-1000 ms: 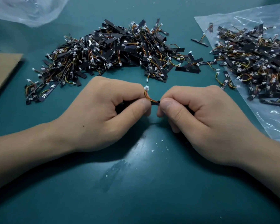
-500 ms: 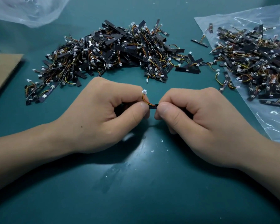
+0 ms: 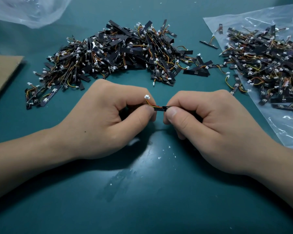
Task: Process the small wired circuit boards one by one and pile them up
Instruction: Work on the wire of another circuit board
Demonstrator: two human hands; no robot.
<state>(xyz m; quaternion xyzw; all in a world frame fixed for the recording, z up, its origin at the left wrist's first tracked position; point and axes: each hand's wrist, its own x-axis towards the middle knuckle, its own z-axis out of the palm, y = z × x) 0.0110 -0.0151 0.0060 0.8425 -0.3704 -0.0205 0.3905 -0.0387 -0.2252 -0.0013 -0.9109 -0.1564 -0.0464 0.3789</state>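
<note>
Boards [image 3: 264, 65] atop clear plastic bag [image 3: 287, 134]

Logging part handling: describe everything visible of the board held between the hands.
The held board is a small black strip, mostly hidden, roughly level above the table. Red, orange and yellow wires curve from it to a white connector. The left hand pinches the wire end, the right hand the strip.

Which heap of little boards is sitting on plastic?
The right-hand heap: it lies on the clear plastic bag. The middle heap sits straight on the green table.
</note>
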